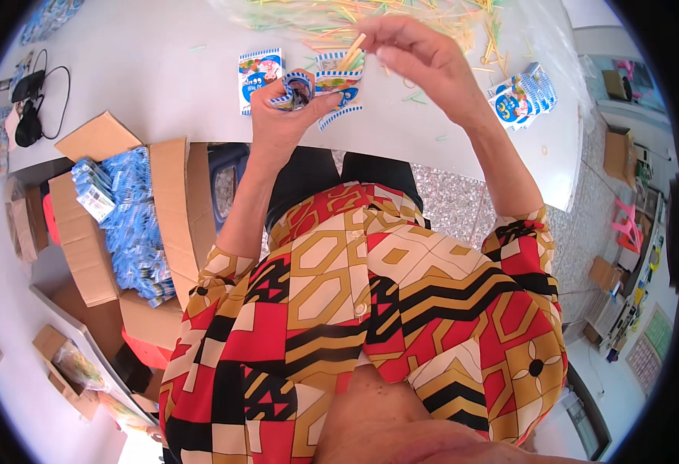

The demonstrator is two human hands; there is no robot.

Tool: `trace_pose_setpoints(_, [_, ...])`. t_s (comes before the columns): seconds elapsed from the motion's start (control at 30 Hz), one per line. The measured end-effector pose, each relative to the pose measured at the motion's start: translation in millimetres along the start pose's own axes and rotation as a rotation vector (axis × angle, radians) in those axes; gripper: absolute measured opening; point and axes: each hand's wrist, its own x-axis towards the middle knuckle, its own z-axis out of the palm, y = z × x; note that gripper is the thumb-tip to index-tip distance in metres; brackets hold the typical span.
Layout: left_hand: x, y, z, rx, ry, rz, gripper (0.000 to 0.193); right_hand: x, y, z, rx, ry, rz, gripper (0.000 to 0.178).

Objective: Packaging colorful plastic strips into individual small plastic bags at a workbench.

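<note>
My left hand (275, 127) is closed round blue-and-white printed packets. One packet (341, 80) faces right with its top edge up, and another packet (298, 91) is curled in the palm. Thin pale yellow sticks (352, 52) stand at the mouth of the right-hand packet. My right hand (426, 68) pinches their upper ends between thumb and fingers, just right of the packet. A flat packet (260, 68) of the same print lies left of my left hand. Loose coloured sticks (316, 17) are heaped on clear plastic sheeting beyond both hands.
A small stack of packets (526, 99) lies at the right of the white table (177, 85). An open cardboard box (171, 193) full of blue packets stands at lower left. A black cabled device (31, 108) sits at far left. A few stick bits are scattered about.
</note>
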Motion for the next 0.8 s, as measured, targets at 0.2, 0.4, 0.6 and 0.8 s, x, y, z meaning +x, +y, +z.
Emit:
trace_pose_setpoints(0.2, [3, 6, 9, 0.076, -0.062, -0.082, 0.016, -22, 16, -9, -0.160, -0.096, -0.012, 0.016])
trace_pose_setpoints(0.4, [7, -2, 21, 0.030, 0.027, -0.258, 0.022, -62, 23, -39, -0.208, 0.369, -0.060, 0.015])
trace_pose_setpoints(0.6, [8, -11, 18, -0.254, -0.050, -0.349, 0.027, -117, 58, -98, -0.223, 0.676, -0.003, 0.015])
trace_pose_setpoints(0.8, [10, -8, 34, -0.445, -0.147, -0.534, 0.024, -149, 101, -160, -0.167, 0.895, 0.064, 0.014])
